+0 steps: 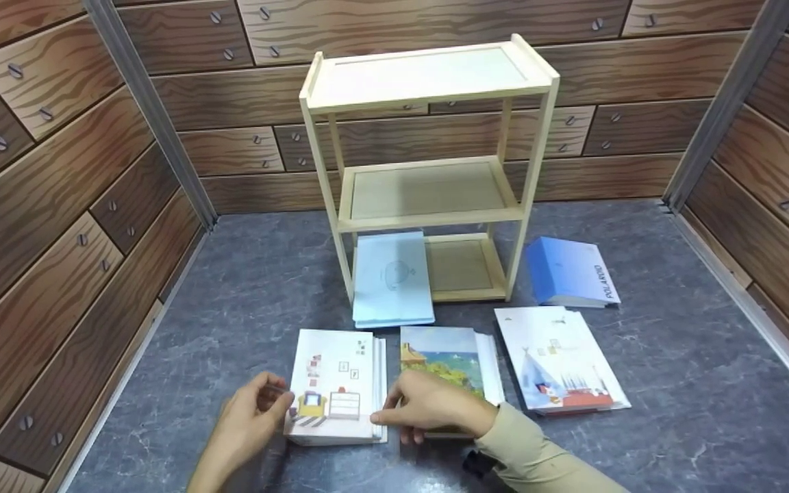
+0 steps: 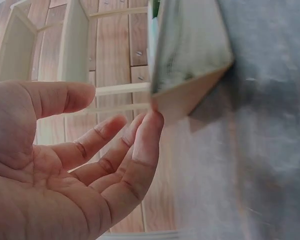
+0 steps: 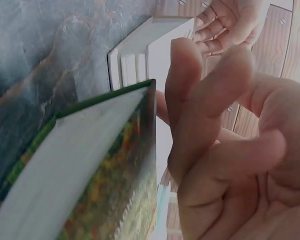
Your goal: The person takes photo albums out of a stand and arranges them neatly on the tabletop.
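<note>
A white photo album or book (image 1: 334, 376), its cover drawn with furniture and wall pictures, lies flat near the front. At its left edge is my left hand (image 1: 247, 418), fingers loosely bent; in the left wrist view a fingertip meets a corner of the book (image 2: 190, 47). My right hand (image 1: 435, 400) is at the book's right edge, over part of a book with a painted seaside landscape (image 1: 444, 342). The right wrist view shows its fingers relaxed, gripping nothing, beside the landscape book (image 3: 115, 185). Whether the right fingertips touch the white book is hard to tell.
Behind the books stands a three-tier wooden shelf (image 1: 429, 222). A light blue book (image 1: 392, 277) leans out from its bottom tier. To the right lie a white book with a tent picture (image 1: 555, 359) and a blue "POLAROID" book (image 1: 569, 270). Wood-patterned walls enclose the grey floor.
</note>
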Available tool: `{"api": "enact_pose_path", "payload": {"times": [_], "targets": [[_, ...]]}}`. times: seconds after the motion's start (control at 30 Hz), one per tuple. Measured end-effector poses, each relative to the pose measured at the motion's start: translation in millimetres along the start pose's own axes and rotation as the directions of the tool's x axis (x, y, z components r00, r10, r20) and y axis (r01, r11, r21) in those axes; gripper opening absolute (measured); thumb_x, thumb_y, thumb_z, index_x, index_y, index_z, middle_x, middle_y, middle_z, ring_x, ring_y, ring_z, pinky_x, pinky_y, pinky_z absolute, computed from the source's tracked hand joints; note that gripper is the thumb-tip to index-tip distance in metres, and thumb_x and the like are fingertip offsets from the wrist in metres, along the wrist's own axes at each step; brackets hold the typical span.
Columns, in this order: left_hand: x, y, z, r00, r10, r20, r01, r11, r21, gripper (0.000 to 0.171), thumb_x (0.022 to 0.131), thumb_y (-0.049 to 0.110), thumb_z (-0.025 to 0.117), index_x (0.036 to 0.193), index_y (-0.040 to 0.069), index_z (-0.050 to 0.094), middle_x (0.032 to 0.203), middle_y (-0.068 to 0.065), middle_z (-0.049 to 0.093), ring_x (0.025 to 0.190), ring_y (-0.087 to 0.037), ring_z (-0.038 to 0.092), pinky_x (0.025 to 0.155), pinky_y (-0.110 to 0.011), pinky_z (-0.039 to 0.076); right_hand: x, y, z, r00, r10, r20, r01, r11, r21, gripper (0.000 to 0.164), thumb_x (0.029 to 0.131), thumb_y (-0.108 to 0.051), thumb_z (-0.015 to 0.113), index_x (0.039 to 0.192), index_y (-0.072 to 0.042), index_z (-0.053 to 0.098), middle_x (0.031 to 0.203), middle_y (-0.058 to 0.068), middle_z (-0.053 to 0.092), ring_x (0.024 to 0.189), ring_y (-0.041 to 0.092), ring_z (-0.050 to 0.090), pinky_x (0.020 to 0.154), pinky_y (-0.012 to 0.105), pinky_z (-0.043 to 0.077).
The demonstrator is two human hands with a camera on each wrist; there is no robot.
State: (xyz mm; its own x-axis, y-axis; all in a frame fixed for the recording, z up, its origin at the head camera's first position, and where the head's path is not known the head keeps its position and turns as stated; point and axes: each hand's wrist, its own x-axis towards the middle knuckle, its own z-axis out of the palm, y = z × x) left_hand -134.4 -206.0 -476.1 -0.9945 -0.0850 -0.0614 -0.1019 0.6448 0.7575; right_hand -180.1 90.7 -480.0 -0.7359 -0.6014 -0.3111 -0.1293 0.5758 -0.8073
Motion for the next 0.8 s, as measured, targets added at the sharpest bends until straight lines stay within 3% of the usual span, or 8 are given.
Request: {"api": "enact_pose_path", "payload": {"times": [0.13,0.3,0.4,0.57,0.8], "targets": [[4.0,11.3,0.9,0.997,0.073,-0.005,-0.073,0.997,0.003,0.015,0.101,0.016,0.074,0.112,0.006,0.073,0.098,-0.003,0.075,0.09,-0.014,0.069,0.083,-0.034,0.06,-1,0,-6,1.0,-0.015,-0.016,0.015,1.0,-0.002,0.026,0.1,-0.041,0.077,0.098,-0.016,0.083,0.066,0.005,0.075,0.047,0.01,0.062,0.058,0.036,0.063],[12.3,23.0,4.9,0.989,0.149,0.022,-0.149,0.988,-0.035,0.015,0.101,0.015,0.074,0.113,0.006,0.074,0.096,-0.004,0.077,0.085,-0.014,0.072,0.077,-0.031,0.061,-1,1,-14,0.999,-0.037,-0.028,0.037,0.999,-0.006,0.027,0.101,-0.04,0.076,0.101,-0.013,0.082,0.071,0.006,0.077,0.052,0.012,0.066,0.059,0.037,0.063],[19.5,30.6,8.6,0.986,0.165,0.039,-0.164,0.986,-0.032,0.016,0.101,0.015,0.074,0.115,0.006,0.075,0.095,-0.003,0.078,0.084,-0.014,0.072,0.076,-0.032,0.06,0,3,-20,0.998,-0.047,-0.046,0.047,0.999,-0.003,0.028,0.102,-0.038,0.076,0.103,-0.011,0.082,0.074,0.007,0.077,0.055,0.013,0.068,0.061,0.037,0.064],[33.7,40.6,17.3,0.983,0.175,0.064,-0.174,0.985,-0.008,0.019,0.101,0.016,0.073,0.118,0.008,0.075,0.097,-0.002,0.078,0.089,-0.014,0.072,0.084,-0.039,0.06,1,6,-33,0.995,-0.056,-0.084,0.057,0.998,0.005,0.028,0.103,-0.035,0.075,0.106,-0.008,0.081,0.08,0.009,0.078,0.062,0.016,0.072,0.066,0.038,0.066],[55.2,51.7,31.2,0.967,0.232,0.107,-0.232,0.973,-0.006,0.025,0.101,0.018,0.073,0.123,0.006,0.075,0.102,-0.007,0.079,0.092,-0.019,0.072,0.086,-0.043,0.06,1,14,-56,0.987,-0.049,-0.155,0.048,0.999,-0.012,0.032,0.104,-0.036,0.073,0.114,-0.006,0.079,0.088,0.012,0.08,0.07,0.026,0.077,0.07,0.04,0.066]]}}
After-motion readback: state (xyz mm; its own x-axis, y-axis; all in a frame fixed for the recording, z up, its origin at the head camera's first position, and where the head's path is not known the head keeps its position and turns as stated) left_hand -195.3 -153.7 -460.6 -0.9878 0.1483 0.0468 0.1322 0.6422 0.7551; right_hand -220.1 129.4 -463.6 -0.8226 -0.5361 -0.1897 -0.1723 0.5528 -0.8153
